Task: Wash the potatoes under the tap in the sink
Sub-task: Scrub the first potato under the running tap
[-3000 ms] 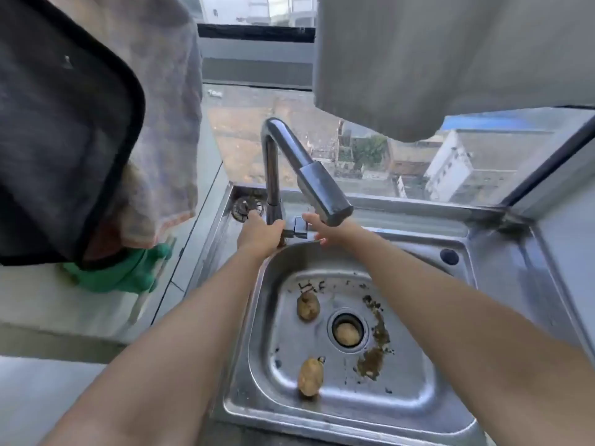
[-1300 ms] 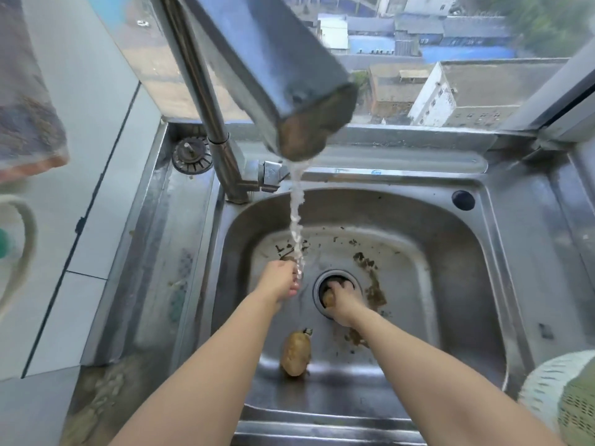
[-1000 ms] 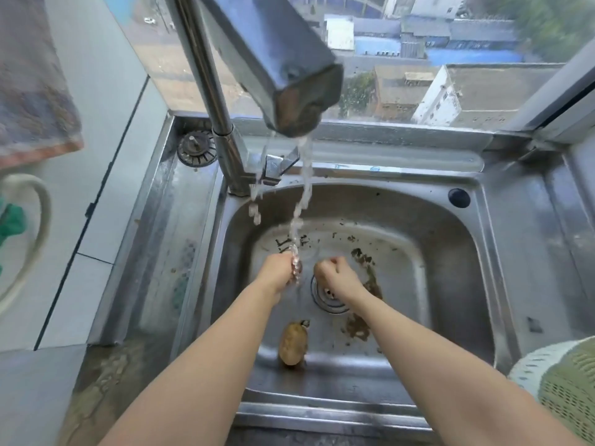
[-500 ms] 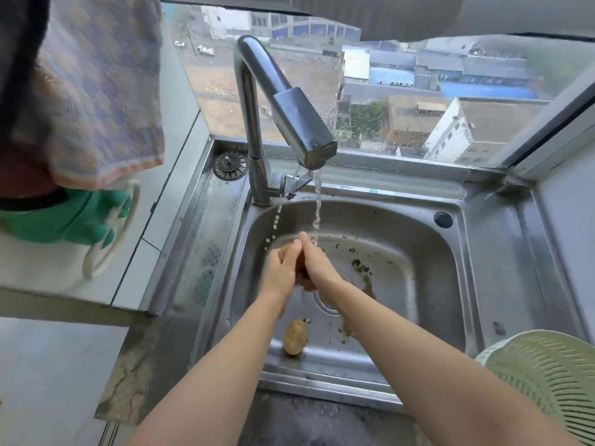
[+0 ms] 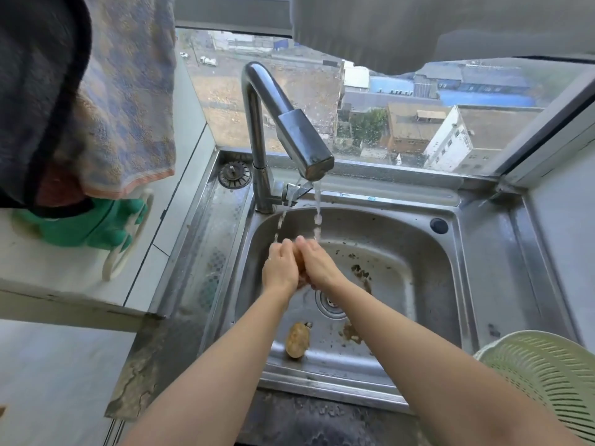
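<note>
L hand (image 5: 279, 268) & R hand (image 5: 318, 263) cupped together over the stainless sink (image 5: 428, 278), fingers curled round a tan potato (image 5: 299, 261) squeezed btwn the palms, mostly hidden. Thin, broken water stream (image 5: 317, 215) drops from the chrome gooseneck tap (image 5: 289, 123) onto the R hand's fingers. Second potato (image 5: 297, 340), oval, dull brown, lies on the sink floor near the front wall, just left of the round ribbed drain (image 5: 328, 305). Dirt flecks (image 5: 362, 273) on wet steel. Pale green slotted plastic colander (image 5: 541, 375) at front R.
</note>
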